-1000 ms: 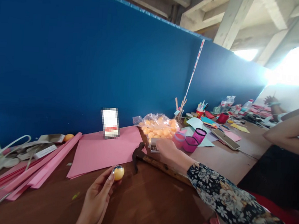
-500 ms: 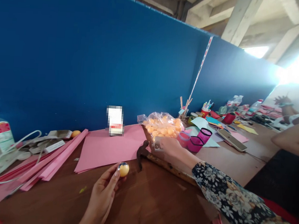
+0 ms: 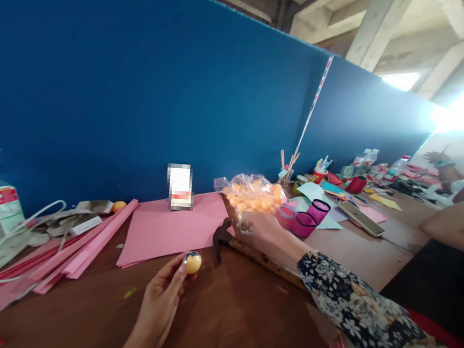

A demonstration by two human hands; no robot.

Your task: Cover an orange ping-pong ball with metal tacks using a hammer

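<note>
Low in the middle of the head view, my left hand (image 3: 162, 296) pinches a yellow-orange ping-pong ball (image 3: 194, 264) between thumb and fingers. A dark patch with shiny bits covers the ball's upper left side. Reaching across from the right in a floral sleeve, my right hand (image 3: 262, 226) is at a small clear box (image 3: 246, 224); its fingertips are down at the box and hard to see. Just behind that hand lies a clear plastic bag of several orange balls (image 3: 256, 197). A claw hammer (image 3: 223, 234) rests between my hands, its wooden handle passing under my right forearm.
Pink paper sheets (image 3: 172, 231) lie behind my left hand, with pink strips (image 3: 91, 249) to their left. Pink-purple mesh cups (image 3: 305, 224) and a phone (image 3: 359, 219) are on the right. A blue partition (image 3: 182, 85) runs behind. Another person's arm (image 3: 457, 221) rests far right.
Both hands keep nearly the same places, the left still pinching the ball. My right hand shifts very slightly at the small box. The view moves a little.
</note>
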